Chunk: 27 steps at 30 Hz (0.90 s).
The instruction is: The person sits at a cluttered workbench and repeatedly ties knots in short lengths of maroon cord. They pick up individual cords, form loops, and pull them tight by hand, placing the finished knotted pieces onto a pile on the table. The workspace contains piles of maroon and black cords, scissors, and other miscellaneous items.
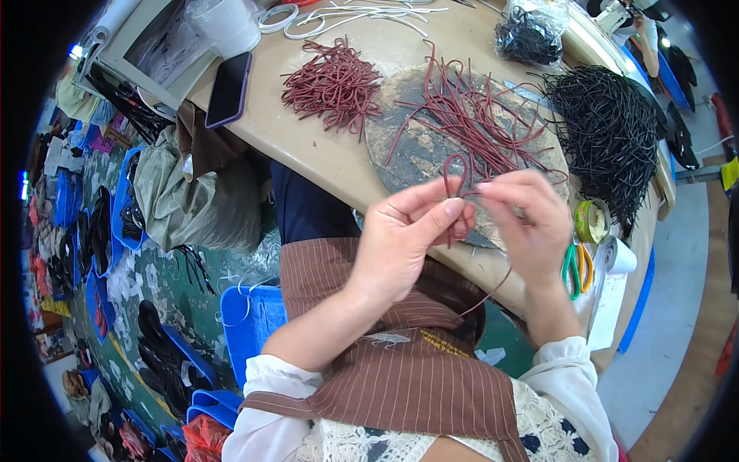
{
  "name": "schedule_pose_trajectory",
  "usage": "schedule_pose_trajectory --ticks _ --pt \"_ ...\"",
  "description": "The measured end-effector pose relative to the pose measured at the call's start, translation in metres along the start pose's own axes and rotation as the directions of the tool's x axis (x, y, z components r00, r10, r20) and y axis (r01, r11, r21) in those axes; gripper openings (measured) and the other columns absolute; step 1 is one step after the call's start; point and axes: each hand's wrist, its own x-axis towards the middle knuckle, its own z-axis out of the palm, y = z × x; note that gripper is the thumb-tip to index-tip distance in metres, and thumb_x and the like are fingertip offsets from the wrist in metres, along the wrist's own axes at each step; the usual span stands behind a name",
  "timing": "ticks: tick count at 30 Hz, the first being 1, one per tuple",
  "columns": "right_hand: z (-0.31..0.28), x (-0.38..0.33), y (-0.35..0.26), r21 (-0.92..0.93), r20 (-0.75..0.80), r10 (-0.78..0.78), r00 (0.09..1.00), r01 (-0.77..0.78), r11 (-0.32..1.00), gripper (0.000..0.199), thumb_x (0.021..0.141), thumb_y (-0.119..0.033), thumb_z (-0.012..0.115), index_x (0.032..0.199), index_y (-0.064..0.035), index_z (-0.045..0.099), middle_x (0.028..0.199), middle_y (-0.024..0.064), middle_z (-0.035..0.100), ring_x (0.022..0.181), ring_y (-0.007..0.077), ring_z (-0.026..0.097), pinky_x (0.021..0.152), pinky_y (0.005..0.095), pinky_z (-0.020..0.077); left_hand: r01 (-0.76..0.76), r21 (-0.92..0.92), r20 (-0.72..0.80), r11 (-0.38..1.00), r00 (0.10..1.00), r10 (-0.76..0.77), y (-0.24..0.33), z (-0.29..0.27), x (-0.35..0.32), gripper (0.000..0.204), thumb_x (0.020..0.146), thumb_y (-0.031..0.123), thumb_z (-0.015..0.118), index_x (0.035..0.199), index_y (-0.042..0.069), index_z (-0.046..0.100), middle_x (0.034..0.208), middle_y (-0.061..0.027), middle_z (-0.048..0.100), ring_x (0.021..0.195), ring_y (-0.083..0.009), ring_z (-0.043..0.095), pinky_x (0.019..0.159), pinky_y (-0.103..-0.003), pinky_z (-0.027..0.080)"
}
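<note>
A dark red cord [456, 163], bent into a loop, stands up from the pinched fingers of my left hand [416, 231]. Close beside it, my right hand [531, 219] is closed at the fingertips by the base of the loop; it is slightly blurred, and what it pinches is too small to make out. Both hands are over the near edge of a round, worn board [396, 150]. Loose red cords [477, 115] lie spread on that board. To its left sits a pile of looped red cords [332, 86].
The tan table [300, 158] also bears a heap of black cords [604, 131], a bag of black cords [531, 38], a phone [229, 88], scissors [579, 269], a round tin [591, 222] and white cords [339, 19]. A blue bin [235, 316] stands on the floor.
</note>
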Motion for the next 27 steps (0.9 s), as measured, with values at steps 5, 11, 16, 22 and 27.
schedule_pose_trajectory --ticks 5,11,16,22,27 --pt "-0.039 0.013 -0.006 0.150 0.177 -0.139 0.974 0.113 0.982 0.014 0.065 0.003 0.068 0.078 -0.0027 0.066 0.071 0.0074 0.061 0.064 0.0152 0.059 0.057 0.0222 0.0447 0.154 0.351 0.231 0.924 0.942 -0.244 0.029 -0.007 -0.017 0.073 0.078 -0.003 0.060 0.135 -0.001 0.015 0.077 -0.0134 0.063 0.072 -0.0163 0.062 0.069 -0.027 0.050" --pt "-0.007 -0.005 0.001 0.563 0.472 0.332 0.817 -0.569 0.599 0.008 0.079 -0.002 0.061 0.085 0.0000 0.057 0.074 0.0025 0.058 0.060 0.0069 0.055 0.051 0.0189 0.0431 -0.117 0.261 0.354 0.958 0.935 0.017 0.029 0.011 -0.026 0.085 0.077 -0.007 0.059 0.138 0.004 0.002 0.075 -0.0101 0.062 0.076 -0.0177 0.063 0.071 -0.028 0.049" --pt "-0.010 -0.015 -0.005 0.703 0.523 0.291 0.802 -0.598 0.386 0.009 0.081 -0.001 0.057 0.089 0.0010 0.054 0.077 0.0073 0.060 0.062 0.0093 0.058 0.052 0.0207 0.0463 -0.158 0.322 0.247 0.933 0.966 0.078 0.031 -0.002 -0.024 0.068 0.079 -0.004 0.059 0.135 0.002 0.020 0.073 -0.0045 0.060 0.074 -0.0116 0.060 0.069 -0.023 0.047" --pt "-0.025 -0.010 -0.007 0.618 0.600 0.318 0.734 -0.678 0.398 0.021 0.074 0.004 0.064 0.093 0.0034 0.055 0.086 0.0147 0.063 0.082 0.0189 0.063 0.073 0.0281 0.0518 -0.124 0.372 0.228 0.920 0.973 0.039 0.030 -0.004 -0.021 0.037 0.081 0.001 0.058 0.118 -0.001 0.049 0.084 -0.0052 0.063 0.076 -0.0084 0.059 0.067 -0.020 0.047" --pt "-0.017 -0.019 -0.015 0.605 0.450 0.430 0.783 -0.621 0.498 0.017 0.074 0.004 0.064 0.091 0.0042 0.059 0.086 0.0135 0.064 0.081 0.0179 0.063 0.074 0.0276 0.0509 -0.149 0.268 0.116 0.952 0.986 0.121 0.016 -0.005 -0.015 0.028 0.083 0.003 0.057 0.110 -0.004 0.051 0.084 -0.0059 0.062 0.077 -0.0072 0.058 0.068 -0.020 0.047"
